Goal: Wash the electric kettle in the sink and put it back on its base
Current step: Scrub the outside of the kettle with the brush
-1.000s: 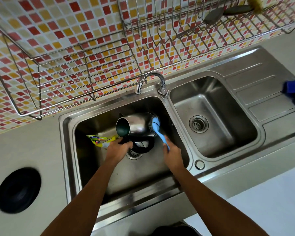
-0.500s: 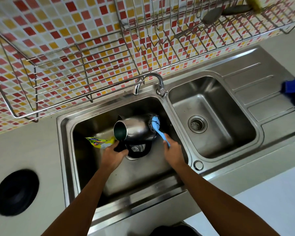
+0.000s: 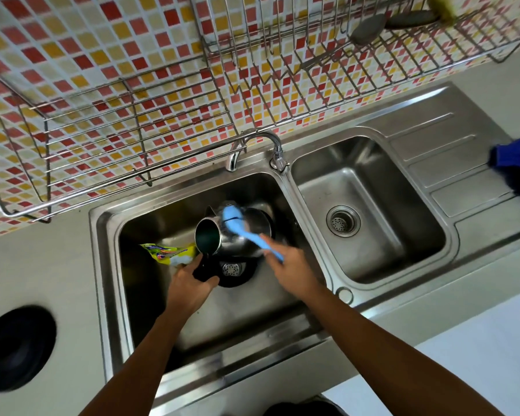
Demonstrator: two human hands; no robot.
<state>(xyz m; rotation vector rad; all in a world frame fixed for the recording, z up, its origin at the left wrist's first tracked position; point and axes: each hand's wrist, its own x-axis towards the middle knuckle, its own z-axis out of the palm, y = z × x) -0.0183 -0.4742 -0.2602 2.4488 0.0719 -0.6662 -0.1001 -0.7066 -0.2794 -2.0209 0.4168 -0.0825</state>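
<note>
Head view, looking down over a double steel sink point(image 3: 102, 265): a steel kettle point(image 3: 237, 235) lies on its side in the left basin, above the drain, its open mouth turned toward the left. The left hand point(image 3: 189, 286) is closed around the kettle's black handle point(image 3: 204, 270), that grip holding it off the basin floor. The right hand point(image 3: 291, 265) grips a blue brush point(image 3: 240, 228), whose head presses on the kettle's upper side. A yellow packet point(image 3: 168, 253) lies in the basin just left of the kettle. On the surface at far left sits the round black base point(image 3: 15, 349), well apart from the kettle. A blue cloth point(image 3: 517, 163) rests on the drainboard at right; a tap point(image 3: 261, 145) stands behind the basins.
</note>
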